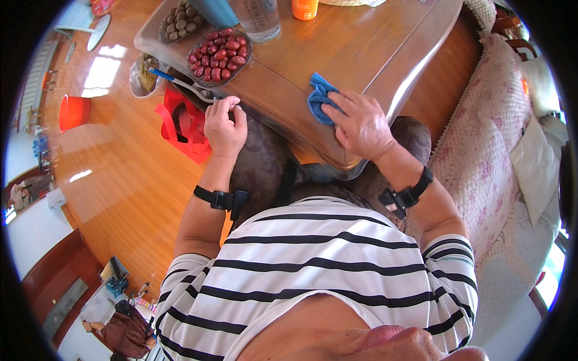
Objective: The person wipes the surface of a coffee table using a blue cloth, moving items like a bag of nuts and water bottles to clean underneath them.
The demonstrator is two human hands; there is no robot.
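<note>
My right hand [361, 121] lies on a folded blue cloth [321, 100] and presses it to the top of the wooden table [289, 67], near the table's front right corner. Its fingers rest over the cloth's right side. At the table's left front edge is my left hand [227, 124], fingers loosely curled, with nothing visible in it. Just beyond that hand, a blue and white handled tool [183, 84] sticks out beside the table edge. A glass dish of red dates [219, 56] stands on the tabletop, up and left of the cloth.
Behind the dates are a bowl of brown nuts [181, 22], a clear cup [259, 20] and an orange container [305, 8]. A lined bin [146, 76] and a red bag [197, 143] are left of the table. A quilted sofa cover [483, 153] lies right.
</note>
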